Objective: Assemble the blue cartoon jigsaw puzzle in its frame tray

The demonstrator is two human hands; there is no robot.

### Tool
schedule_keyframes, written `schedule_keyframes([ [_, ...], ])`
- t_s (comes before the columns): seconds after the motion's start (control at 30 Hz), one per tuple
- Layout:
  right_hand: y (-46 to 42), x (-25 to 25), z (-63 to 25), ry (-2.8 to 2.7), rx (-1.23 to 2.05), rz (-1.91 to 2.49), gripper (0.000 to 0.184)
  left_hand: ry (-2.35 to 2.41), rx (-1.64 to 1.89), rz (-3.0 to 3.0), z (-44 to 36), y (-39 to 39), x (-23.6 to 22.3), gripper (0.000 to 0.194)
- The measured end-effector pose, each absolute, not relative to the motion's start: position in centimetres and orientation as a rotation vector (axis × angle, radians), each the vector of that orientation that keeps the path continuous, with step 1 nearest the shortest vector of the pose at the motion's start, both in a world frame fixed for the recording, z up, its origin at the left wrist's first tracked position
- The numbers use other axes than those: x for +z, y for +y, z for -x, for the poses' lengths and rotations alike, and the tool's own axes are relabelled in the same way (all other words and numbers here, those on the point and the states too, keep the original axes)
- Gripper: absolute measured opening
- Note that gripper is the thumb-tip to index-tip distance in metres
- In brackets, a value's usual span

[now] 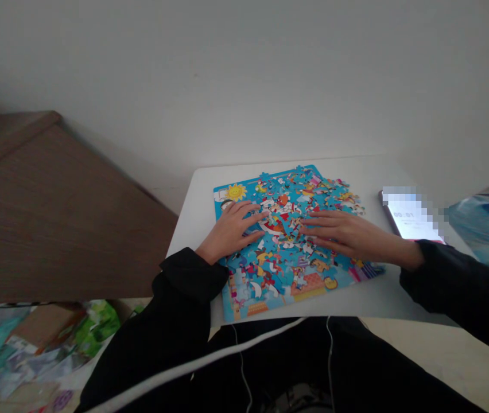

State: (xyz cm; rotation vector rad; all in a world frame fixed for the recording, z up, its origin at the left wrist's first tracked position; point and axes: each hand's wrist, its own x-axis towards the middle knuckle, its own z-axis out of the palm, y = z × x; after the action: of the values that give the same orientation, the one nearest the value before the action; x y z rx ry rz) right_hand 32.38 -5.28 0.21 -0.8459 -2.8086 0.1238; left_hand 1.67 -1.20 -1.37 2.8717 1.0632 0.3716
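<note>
A bright blue jigsaw puzzle lies on the white table, its picture showing a smiling sun at the upper left. Loose puzzle pieces are heaped over its middle and spill past its right edge. Over the left part of the heap, my left hand rests palm down with fingers spread. My right hand reaches in from the right, its fingers stretched out flat on the pieces. Whatever lies beneath both palms is hidden.
A phone with a lit timer lies right of the puzzle on the white table. A brown cabinet stands at left, above bags and a carton. A white cable crosses my lap. At right is a plastic bag.
</note>
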Motion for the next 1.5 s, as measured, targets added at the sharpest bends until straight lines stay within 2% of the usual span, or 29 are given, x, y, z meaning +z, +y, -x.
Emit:
schedule_keyframes([
  [0.23, -6.5, -1.0, -34.9, -2.799, -0.035, 0.883, 0.040, 1.032, 0.300, -2.864, -0.7, -1.4, -0.8, 0.042],
  [0.43, -5.6, -1.2, -37.2, -2.734, -0.166, 1.067, 0.037, 1.118, 0.256, -2.781, 0.4, -5.3, 0.4, 0.045],
  [0.53, -5.7, -0.7, -37.4, -2.693, -0.119, 1.139, 0.039, 1.199, 0.210, -2.717, 0.9, -7.9, 0.2, 0.051],
  [0.77, -7.4, 1.0, -37.5, -2.705, 0.220, 1.104, 0.036, 1.377, 0.068, -2.637, 1.8, -11.2, -1.3, 0.065],
  [0.97, -8.6, 0.0, -38.5, -2.681, 0.280, 1.102, 0.035, 1.365, 0.017, -2.620, 0.7, -10.9, -1.7, 0.072],
  [1.17, -9.3, 0.1, -36.9, -2.633, 0.233, 1.075, 0.036, 1.399, 0.020, -2.607, -0.2, -10.7, -1.9, 0.089],
  [1.27, -10.1, 0.3, -34.0, -2.671, 0.229, 0.994, 0.039, 1.462, 0.080, -2.597, -0.2, -11.1, -1.6, 0.087],
  [1.5, -11.2, -1.2, -28.5, -2.861, 0.137, 0.750, 0.050, 1.458, 0.180, -2.622, -0.1, -13.3, -0.9, 0.069],
])
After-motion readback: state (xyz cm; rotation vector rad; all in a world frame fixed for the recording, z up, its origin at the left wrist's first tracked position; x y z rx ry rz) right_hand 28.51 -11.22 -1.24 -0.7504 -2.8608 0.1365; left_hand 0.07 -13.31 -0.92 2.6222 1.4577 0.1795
